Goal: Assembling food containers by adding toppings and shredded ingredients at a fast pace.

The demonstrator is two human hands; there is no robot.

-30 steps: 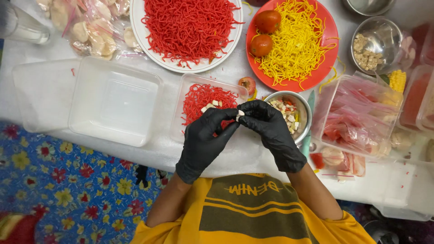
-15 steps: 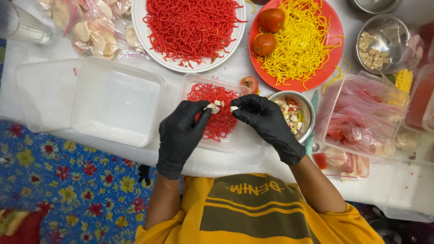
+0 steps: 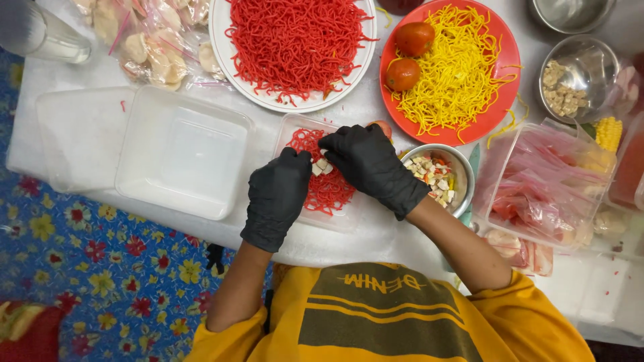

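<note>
Both of my hands wear black gloves and meet over a small clear container (image 3: 290, 126) of red noodles (image 3: 329, 193) at the table's near edge. My left hand (image 3: 275, 196) and my right hand (image 3: 371, 167) pinch a few small pale cubes (image 3: 320, 165) between their fingertips, just above the noodles. A metal bowl (image 3: 464, 175) of mixed diced pieces stands right beside my right wrist. A reddish round thing peeks out behind my right hand, mostly hidden.
Behind stand a white plate (image 3: 225, 64) heaped with red noodles and a red plate (image 3: 500, 110) with yellow noodles and two tomatoes (image 3: 412, 39). Empty clear containers (image 3: 181, 153) lie left. A box of pink slices (image 3: 545, 182), corn (image 3: 608, 133) and a metal bowl (image 3: 590, 64) lie right.
My hands have moved away from my chest and out over the container of red noodles, bringing the pale cubes down close to the noodles.
</note>
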